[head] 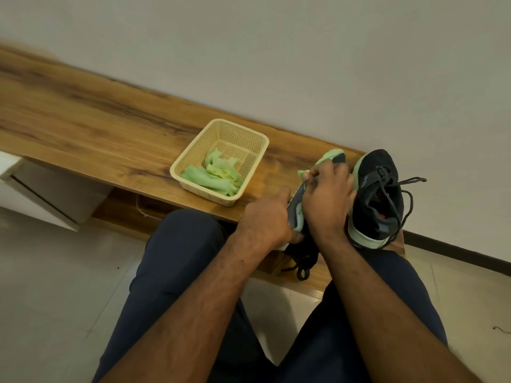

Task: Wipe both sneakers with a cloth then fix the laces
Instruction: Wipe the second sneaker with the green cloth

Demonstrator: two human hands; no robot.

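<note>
Both hands are busy on one sneaker in the head view. The left hand (266, 217) curls round the heel end of the held sneaker (297, 214), gripping it just above the near edge of the wooden bench (96, 125). The right hand (329, 200) lies over the sneaker's side, its fingers bent and pinching a small green cloth (302, 173) against the shoe; only a tuft of the cloth shows past the fingertips, so how much is bunched under the palm cannot be told.

The held sneaker is turned on its side, dark upper and pale green sole facing left, its long axis running from the heel by the left hand up and away to the toe (333, 156), which points toward the wall. Its loose laces (302, 268) dangle below the hands. For a wiping stroke, the shoe's length lies straight ahead of the right hand, along that heel-to-toe line, while the left hand is the nearer one and serves as the anchor.

The second sneaker (377, 200) stands on the bench just to the right, touching or nearly touching the right hand, toe away, opening up, its laces (401, 189) undone and spilling to the right. It looks unattended for now, so I judge the wiping to be on the first shoe, with lacing yet to come.

Left of the hands sits a cream plastic basket (193, 156) holding more crumpled green cloths (218, 175).
</note>
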